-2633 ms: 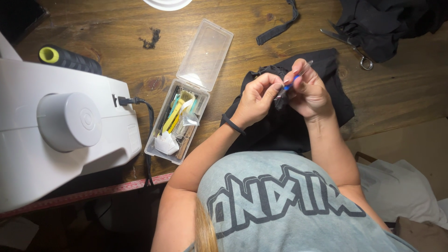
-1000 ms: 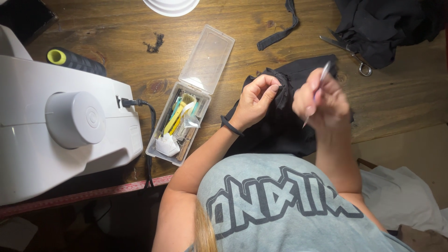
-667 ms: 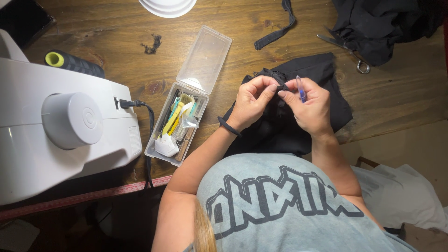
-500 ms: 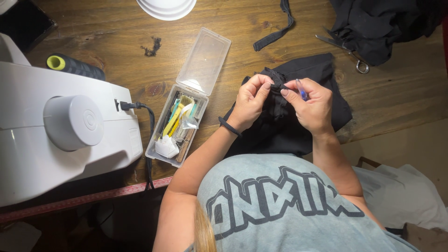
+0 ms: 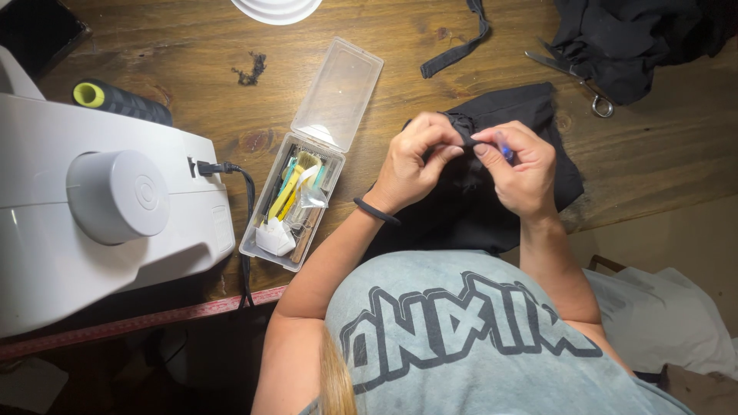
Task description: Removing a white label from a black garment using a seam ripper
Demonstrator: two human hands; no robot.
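— Two hands up over the desk (image 5: 661, 161), both busy on one piece of black fabric (image 5: 492, 192). What do you make of the grip?

— Left hand (image 5: 411, 165) is pinching a bunched edge of the cloth between thumb and fingertips. Right hand (image 5: 519, 169) is closed around a small blue-handled tool (image 5: 503, 150), looks like a seam ripper, though the tip is hidden behind the fingers.

— And the fabric itself?

— Lower part lies on the desk right in front of the person, upper edge lifted into the hands. Hands are nearly touching, working the same spot.

— So what makes this go well, in your view?

— Tension, I'd say. The pinching hand should hold the edge taut so the tool catches thread and not the weave. Short, shallow strokes, angled away from the left fingertips, since they sit so close.

— Plenty around them too.

— Open clear plastic case (image 5: 304, 192) of sewing bits just left of the left forearm, lid flipped back. White sewing machine (image 5: 100, 207) further left, cord (image 5: 244, 200) plugged into its side. Scissors (image 5: 573, 77) at the far right beside a heap of dark cloth (image 5: 638, 38), a black strap (image 5: 457, 46) near the top edge.

— Any risk?

— Black thread on black cloth is hard to read, so I'd keep the work raised toward the eyes, as it is now.
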